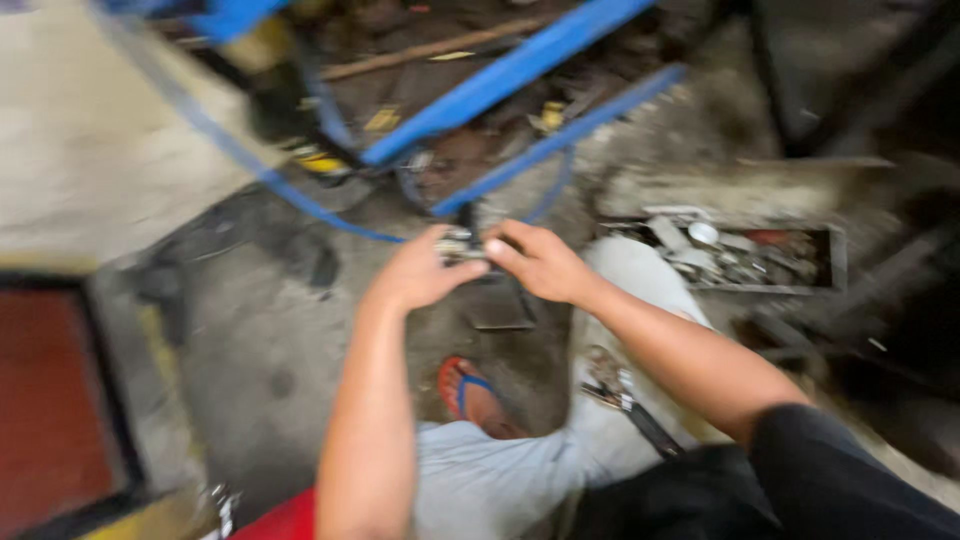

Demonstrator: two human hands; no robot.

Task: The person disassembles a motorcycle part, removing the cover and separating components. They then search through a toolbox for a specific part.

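Both hands, L (415, 270) & R (540, 262), pinching small blurry silver-grey metal part (460, 247) betw fingertips

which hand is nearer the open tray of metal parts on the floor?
Right. The right hand is just left of the tray of metal parts, at its near end. The left hand is farther left, beyond the small metal piece both hands pinch.

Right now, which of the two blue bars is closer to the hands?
The thinner, lower blue bar: its bottom end stops just above the left hand and right hand. The thicker blue bar lies farther up.
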